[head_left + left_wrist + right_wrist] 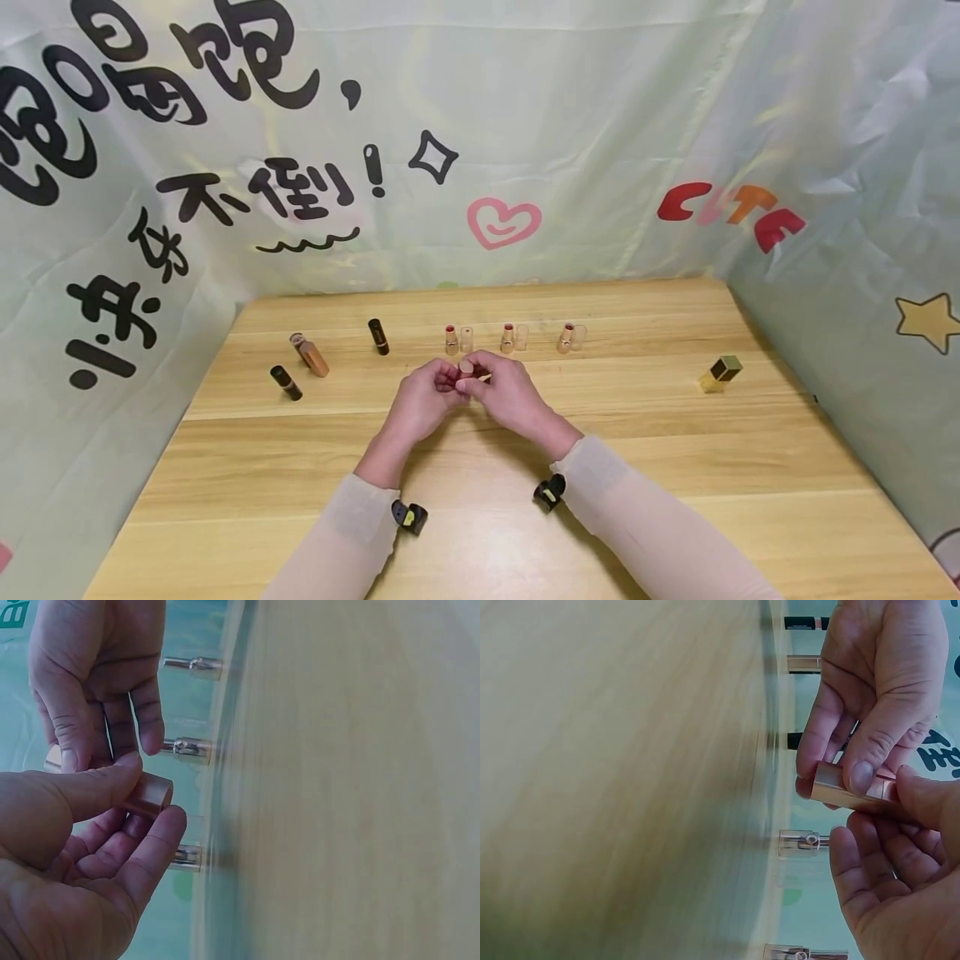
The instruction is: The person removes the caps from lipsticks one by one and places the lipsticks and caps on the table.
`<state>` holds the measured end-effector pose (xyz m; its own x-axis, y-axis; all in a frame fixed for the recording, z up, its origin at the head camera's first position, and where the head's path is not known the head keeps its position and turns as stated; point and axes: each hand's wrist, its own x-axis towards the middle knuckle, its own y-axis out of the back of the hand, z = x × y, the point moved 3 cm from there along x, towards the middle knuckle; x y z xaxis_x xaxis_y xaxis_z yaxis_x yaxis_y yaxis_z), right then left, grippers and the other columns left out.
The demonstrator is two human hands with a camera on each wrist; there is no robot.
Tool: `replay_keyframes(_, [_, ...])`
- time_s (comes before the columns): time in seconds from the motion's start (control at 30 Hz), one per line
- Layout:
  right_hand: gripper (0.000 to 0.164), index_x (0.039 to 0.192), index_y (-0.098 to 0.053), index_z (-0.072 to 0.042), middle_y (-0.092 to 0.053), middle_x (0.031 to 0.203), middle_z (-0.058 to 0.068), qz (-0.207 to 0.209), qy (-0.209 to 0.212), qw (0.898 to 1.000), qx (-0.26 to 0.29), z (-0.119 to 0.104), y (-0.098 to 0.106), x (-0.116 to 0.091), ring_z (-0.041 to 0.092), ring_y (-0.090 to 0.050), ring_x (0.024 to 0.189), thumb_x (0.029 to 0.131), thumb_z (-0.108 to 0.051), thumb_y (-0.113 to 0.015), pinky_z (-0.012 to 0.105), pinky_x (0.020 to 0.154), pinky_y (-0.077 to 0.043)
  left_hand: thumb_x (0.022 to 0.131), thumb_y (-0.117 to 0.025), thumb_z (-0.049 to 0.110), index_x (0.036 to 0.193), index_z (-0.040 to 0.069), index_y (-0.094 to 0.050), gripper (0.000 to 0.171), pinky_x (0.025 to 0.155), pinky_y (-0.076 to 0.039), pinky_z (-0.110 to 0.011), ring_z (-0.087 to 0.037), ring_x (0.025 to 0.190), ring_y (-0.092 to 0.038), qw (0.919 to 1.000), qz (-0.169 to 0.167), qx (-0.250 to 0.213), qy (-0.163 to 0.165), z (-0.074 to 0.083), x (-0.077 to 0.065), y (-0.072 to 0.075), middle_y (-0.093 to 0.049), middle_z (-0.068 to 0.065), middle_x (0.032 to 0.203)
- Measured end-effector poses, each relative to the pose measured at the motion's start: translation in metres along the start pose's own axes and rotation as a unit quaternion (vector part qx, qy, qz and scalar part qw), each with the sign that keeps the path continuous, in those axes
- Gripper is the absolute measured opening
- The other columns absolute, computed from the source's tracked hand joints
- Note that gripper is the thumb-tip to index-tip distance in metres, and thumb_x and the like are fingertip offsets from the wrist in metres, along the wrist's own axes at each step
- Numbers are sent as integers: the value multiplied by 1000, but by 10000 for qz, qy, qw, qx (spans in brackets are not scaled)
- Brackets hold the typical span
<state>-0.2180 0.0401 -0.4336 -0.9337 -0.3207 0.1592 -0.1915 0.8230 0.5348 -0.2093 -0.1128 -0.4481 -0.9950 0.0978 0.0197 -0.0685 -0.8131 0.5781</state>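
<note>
A rose-gold lipstick tube (831, 787) is held between both hands over the middle of the table. My left hand (423, 402) pinches one end of it between thumb and fingers. At the other end, the thumb and fingers of my right hand (516, 398) grip the tube, covering much of it. Just beyond the hands stand three uncapped lipsticks: a left one (451, 342), a middle one (507, 339) and a right one (566, 339). Beside them are clear caps, such as the rightmost cap (579, 336).
Two black tubes, a nearer one (286, 383) and a farther one (378, 337), stand at left with a rose-gold tube (311, 355). A gold tube with a dark top (718, 374) stands at far right. Printed cloth (600, 150) surrounds the wooden table (675, 467).
</note>
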Motion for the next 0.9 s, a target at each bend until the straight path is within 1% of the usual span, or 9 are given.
replay_keyframes(0.23, [7, 93, -66, -20, -71, 93, -6, 43, 15, 10000, -11, -1, 0, 0, 10, -64, 81, 89, -21, -71, 29, 71, -53, 80, -81, 16, 98, 16, -66, 22, 79, -55, -31, -12, 87, -66, 10000, -35, -11, 24, -1, 1, 0, -69, 2, 93])
replay_keyframes(0.5, [7, 94, -65, -20, -71, 95, -5, 93, -43, 9999, -35, 0, 0, -1, 9, -64, 87, 90, -20, -71, 31, 78, -53, 81, -80, 14, 98, 16, -66, 21, 79, -55, -31, -12, 87, -66, 9999, -125, -93, 4, -2, 1, 0, -68, 2, 92])
replay_keyframes(0.73, [7, 94, -64, -20, -70, 95, -5, 80, -9, 10000, -20, 0, 0, 0, 10, -63, 85, 90, -21, -70, 30, 77, -53, 81, -80, 15, 100, 16, -66, 24, 79, -56, -30, -12, 88, -67, 9995, -170, -260, 86, -1, 1, 0, -68, 2, 95])
replay_keyframes(0.9, [7, 94, -64, -19, -70, 95, -5, 75, 12, 10000, 14, 0, 0, 0, 10, -64, 88, 90, -20, -70, 30, 79, -53, 81, -80, 15, 100, 16, -66, 23, 79, -55, -30, -12, 87, -66, 9995, -147, -289, 64, -1, 1, 1, -68, 2, 94])
